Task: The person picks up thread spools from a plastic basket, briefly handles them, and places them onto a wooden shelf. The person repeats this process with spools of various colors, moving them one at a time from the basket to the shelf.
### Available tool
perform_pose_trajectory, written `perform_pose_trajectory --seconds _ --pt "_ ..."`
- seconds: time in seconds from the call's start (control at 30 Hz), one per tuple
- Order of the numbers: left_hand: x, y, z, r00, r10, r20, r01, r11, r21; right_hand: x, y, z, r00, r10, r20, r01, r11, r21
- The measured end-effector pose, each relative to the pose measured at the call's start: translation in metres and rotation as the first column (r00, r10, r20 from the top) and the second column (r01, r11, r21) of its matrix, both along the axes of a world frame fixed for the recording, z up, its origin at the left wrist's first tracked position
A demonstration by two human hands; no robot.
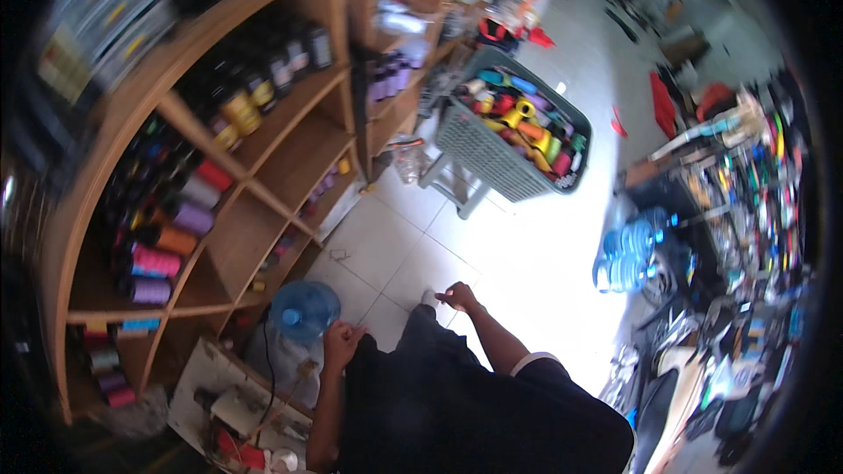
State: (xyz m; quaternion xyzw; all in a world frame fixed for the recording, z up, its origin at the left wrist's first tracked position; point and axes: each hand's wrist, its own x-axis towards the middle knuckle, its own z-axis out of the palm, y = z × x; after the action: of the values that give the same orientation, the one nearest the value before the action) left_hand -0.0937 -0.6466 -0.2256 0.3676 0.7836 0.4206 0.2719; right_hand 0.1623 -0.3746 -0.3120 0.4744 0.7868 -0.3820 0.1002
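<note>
My left hand [341, 342] is low in the middle, close to a blue water jug [305, 310] on the floor but apart from it. Its fingers are loosely curled, with nothing visible in them. My right hand [458, 297] hangs in front of my body above the pale tiles, fingers also curled and holding nothing I can see. Ahead, a grey-green plastic basket [502, 171] full of colourful thread spools [524, 110] rests on a stool [463, 197]. Neither hand touches it.
A wooden cubby shelf [250, 241] with thread cones [193, 218] and dark bottles [237, 110] stands along the left. Several blue water jugs [628, 254] stand at the right, beside a cluttered rack [755, 184]. A white board with a machine [241, 417] lies lower left.
</note>
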Motion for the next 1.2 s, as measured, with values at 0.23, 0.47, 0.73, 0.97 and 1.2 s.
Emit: perform_pose_trajectory --seconds 0.23,0.47,0.73,0.97,1.2 --pt "0.023 0.015 -0.088 0.877 0.322 0.357 -0.155 0.892 -0.424 0.166 -0.002 -0.080 0.913 -0.402 -0.066 0.407 0.892 0.198" --pt "0.021 -0.016 -0.161 0.386 0.572 0.724 -0.150 0.813 -0.562 0.247 0.022 -0.068 0.795 -0.600 -0.086 0.606 0.787 0.116" --pt "0.011 0.105 -0.152 0.637 0.546 0.544 -0.051 0.734 -0.678 0.167 0.156 0.033 0.680 -0.575 -0.454 0.722 0.633 0.280" --pt "-0.024 0.302 -0.098 0.797 0.381 0.469 -0.030 0.800 -0.599 0.095 0.274 0.123 0.594 -0.518 -0.615 0.743 0.646 0.174" --pt "-0.020 0.394 -0.019 0.764 0.426 0.484 -0.078 0.806 -0.587 0.034 0.385 0.116 0.683 -0.297 -0.667 0.581 0.775 0.249"
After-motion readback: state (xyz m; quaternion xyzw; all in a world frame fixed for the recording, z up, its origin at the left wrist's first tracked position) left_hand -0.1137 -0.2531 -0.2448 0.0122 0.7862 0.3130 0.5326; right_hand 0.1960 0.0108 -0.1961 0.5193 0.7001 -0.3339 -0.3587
